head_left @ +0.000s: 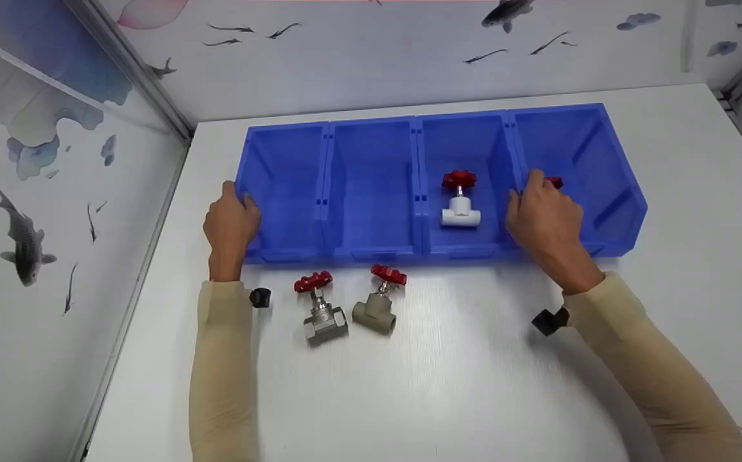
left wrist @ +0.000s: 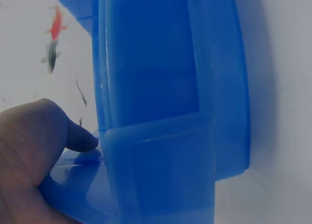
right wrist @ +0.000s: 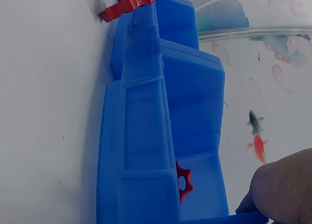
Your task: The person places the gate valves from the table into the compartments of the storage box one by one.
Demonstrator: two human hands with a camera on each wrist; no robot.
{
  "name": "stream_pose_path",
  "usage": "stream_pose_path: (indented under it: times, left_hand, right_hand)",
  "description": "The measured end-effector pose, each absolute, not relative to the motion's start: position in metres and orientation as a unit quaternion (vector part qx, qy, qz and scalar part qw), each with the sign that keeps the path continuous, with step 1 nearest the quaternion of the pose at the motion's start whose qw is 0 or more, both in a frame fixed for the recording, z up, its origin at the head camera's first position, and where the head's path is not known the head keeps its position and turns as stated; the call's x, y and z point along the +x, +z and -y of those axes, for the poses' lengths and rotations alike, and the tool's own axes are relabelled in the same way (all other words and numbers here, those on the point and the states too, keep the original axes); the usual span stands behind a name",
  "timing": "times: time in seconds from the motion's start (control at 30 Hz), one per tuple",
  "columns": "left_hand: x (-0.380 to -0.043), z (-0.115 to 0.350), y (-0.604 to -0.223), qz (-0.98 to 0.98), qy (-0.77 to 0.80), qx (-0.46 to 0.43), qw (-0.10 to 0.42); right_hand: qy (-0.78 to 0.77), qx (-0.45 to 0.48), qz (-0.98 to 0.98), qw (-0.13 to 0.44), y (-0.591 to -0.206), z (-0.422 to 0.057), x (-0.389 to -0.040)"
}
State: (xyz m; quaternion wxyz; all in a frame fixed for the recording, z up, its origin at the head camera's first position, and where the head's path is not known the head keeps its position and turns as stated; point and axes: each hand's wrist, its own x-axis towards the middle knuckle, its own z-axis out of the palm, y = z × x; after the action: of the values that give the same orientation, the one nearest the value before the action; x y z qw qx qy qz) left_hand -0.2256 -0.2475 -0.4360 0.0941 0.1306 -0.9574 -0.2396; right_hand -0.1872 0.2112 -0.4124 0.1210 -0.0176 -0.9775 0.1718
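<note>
A row of several blue plastic bins (head_left: pixel 371 253) stands side by side. My left hand (head_left: pixel 230 221) grips the outer side wall of the leftmost bin, thumb over the rim; the thumb (left wrist: pixel 80 136) also shows in the left wrist view. My right hand (head_left: pixel 547 215) holds the wall between the two rightmost bins. In the bin just left of that hand lies a white valve (head_left: pixel 461 208) with a red handwheel. Behind the right hand, a bit of another red handwheel (head_left: pixel 556 182) shows in the rightmost bin; the rest is hidden.
In front of the bins, a silver metal valve (head_left: pixel 325 321) and a grey-brown valve (head_left: pixel 376 311), both with red handwheels, lie on the white table (head_left: pixel 435 385). Panels printed with fish (head_left: pixel 27 247) border the table at the left and back.
</note>
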Motion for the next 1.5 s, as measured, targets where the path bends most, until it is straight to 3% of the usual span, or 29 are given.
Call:
stream_pose_path:
  times: [0.43, 1.5]
  left_hand:
    - [-0.226, 0.247, -0.435, 0.957, -0.242, 0.132, 0.087]
    - [-0.222, 0.246, -0.428, 0.96, -0.236, 0.141, 0.061]
  right_hand:
    - [0.173, -0.018, 0.984, 0.041, -0.416, -0.216, -0.191]
    - [0.193, -0.023, 0.978, 0.072, -0.425, -0.216, -0.19]
